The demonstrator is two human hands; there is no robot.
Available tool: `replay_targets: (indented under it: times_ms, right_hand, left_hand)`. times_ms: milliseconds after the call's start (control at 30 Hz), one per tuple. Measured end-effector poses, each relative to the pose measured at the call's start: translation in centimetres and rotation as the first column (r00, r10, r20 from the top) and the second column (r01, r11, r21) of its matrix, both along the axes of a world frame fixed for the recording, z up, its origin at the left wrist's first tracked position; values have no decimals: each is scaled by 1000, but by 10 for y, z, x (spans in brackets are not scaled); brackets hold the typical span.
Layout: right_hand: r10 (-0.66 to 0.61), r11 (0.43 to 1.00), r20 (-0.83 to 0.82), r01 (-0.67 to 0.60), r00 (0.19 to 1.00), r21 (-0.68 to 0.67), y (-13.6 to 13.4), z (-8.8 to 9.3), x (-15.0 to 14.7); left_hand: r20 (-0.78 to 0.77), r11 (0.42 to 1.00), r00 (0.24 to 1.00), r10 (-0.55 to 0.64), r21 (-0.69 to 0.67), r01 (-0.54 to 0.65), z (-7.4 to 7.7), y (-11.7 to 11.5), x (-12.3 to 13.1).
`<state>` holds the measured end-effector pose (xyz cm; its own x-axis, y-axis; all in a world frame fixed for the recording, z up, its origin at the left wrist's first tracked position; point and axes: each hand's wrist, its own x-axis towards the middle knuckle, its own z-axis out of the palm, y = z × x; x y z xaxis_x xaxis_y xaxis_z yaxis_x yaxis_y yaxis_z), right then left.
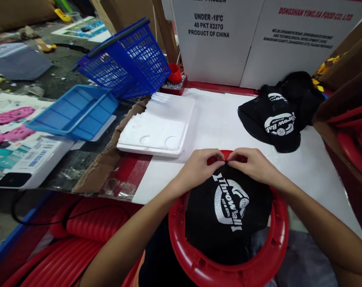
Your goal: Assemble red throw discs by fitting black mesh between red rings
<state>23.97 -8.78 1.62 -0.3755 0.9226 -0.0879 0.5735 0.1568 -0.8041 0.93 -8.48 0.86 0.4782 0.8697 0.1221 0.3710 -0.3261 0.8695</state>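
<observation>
A red plastic ring [190, 259] leans against the table's front edge, toward my body. Across its opening lies a round black fabric piece [203, 215] with a white "Throw Ball" print. My left hand [206, 161] pinches the fabric's top edge at the far side of the ring. Right beside it, my right hand [249, 162] pinches the same edge, thumb tips almost touching. Below, the fabric hangs apart from the ring's near rim. More printed black fabric pieces [269, 115] lie heaped on the white tabletop at the right.
A white foam block [159, 127] sits left of my hands. Farther left are a light blue tray [76, 111] and a tilted blue basket [130, 59]. White cartons [210, 52] stand at the back. Stacked red rings [88, 223] fill the lower left; more red rings [357, 139] are at right.
</observation>
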Motion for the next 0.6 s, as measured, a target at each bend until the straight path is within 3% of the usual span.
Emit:
replay_targets:
  times_ms: [267,400,600]
  right_hand:
    - [-20,991,122,3,992,134,5,0,-6]
    - [-60,978,266,4,962,208,5,-3,-9]
    - [-56,989,283,14,957,147,12,-2,-9]
  left_hand:
    - [-44,996,998,41,84,-37,-6,3,4]
    - [-243,983,970,5,178,39,-9,9,7]
    - [-372,990,928,-35,117,84,0,23,10]
